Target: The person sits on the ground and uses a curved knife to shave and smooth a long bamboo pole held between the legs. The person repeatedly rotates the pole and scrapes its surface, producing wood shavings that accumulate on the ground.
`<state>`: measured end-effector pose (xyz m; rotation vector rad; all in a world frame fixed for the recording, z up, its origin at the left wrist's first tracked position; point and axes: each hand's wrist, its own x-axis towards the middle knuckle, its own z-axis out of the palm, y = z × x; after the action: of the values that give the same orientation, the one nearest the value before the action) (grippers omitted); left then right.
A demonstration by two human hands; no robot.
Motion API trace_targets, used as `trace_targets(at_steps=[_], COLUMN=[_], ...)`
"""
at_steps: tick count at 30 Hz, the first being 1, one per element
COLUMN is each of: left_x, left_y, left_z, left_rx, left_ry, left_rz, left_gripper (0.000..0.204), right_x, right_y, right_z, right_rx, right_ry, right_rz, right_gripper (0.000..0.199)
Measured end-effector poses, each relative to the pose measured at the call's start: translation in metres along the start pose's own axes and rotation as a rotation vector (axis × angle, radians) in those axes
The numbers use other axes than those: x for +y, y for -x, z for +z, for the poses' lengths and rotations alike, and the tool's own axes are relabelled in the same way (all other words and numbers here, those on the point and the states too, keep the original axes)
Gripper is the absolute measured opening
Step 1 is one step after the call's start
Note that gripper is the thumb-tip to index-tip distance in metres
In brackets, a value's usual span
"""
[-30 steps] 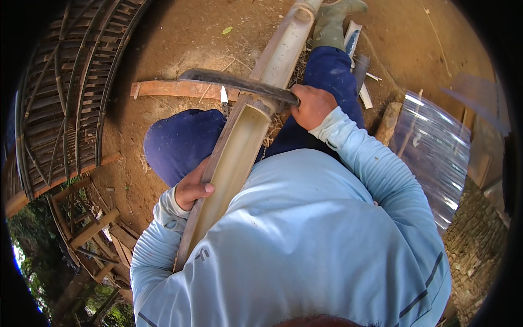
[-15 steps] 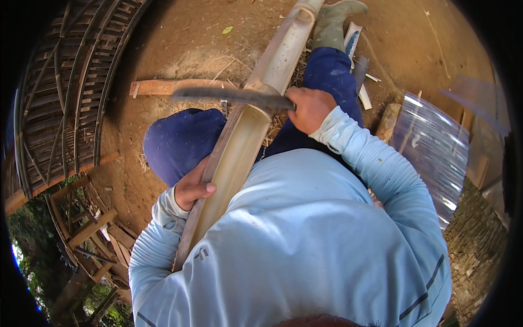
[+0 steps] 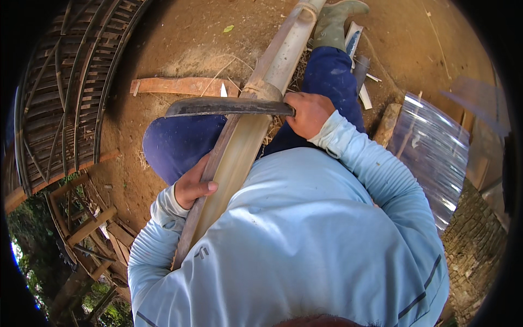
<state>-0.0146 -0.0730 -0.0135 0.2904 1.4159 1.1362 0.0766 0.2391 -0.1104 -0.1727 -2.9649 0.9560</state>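
Observation:
A long split bamboo half (image 3: pixel 233 163) lies slantwise across my lap, its pale hollow side up, running from my chest to beside my boot. My left hand (image 3: pixel 193 185) grips its left edge near my body, thumb over the rim. In my right hand (image 3: pixel 310 113) is the handle of a machete, closed in the fingers. The machete's dark blade (image 3: pixel 218 107) points left and crosses the bamboo just on the near side of a node ridge (image 3: pixel 262 90). Most of the handle is hidden by my fingers.
A reddish wooden strip (image 3: pixel 174 86) lies on the dirt floor beyond my left knee. At far left stands a slatted bamboo frame (image 3: pixel 71 82). To the right are a clear corrugated sheet (image 3: pixel 430 147), a short wood piece (image 3: pixel 388 124) and pale offcuts (image 3: pixel 365 97) beside my boot (image 3: pixel 330 32).
The machete has come slightly nearer my body, and its blade shows broader and sharper. My right hand has shifted a little left. My left hand and the bamboo stay in place.

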Motion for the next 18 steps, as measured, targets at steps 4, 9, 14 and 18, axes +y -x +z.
trace_targets(at_steps=[4, 9, 14, 18], left_x=[-0.001, 0.0, -0.001, 0.002], left_y=[0.002, 0.001, 0.002, 0.002], left_z=[0.003, 0.003, 0.003, 0.004], left_rx=[0.008, 0.004, 0.011, 0.011], left_ry=[-0.006, -0.011, -0.011, -0.018], left_rz=[-0.01, -0.021, -0.009, -0.012], left_gripper=[0.104, 0.105, 0.103, 0.103], right_x=[0.005, 0.006, 0.015, 0.01], right_y=[0.0, -0.001, -0.005, -0.001], right_z=[0.006, 0.003, 0.002, 0.001], right_rx=[0.102, 0.033, 0.042, 0.017], right_ry=[-0.03, -0.007, -0.006, -0.031], right_rz=[-0.099, -0.027, 0.01, -0.023], right_gripper=[0.019, 0.02, 0.02, 0.02])
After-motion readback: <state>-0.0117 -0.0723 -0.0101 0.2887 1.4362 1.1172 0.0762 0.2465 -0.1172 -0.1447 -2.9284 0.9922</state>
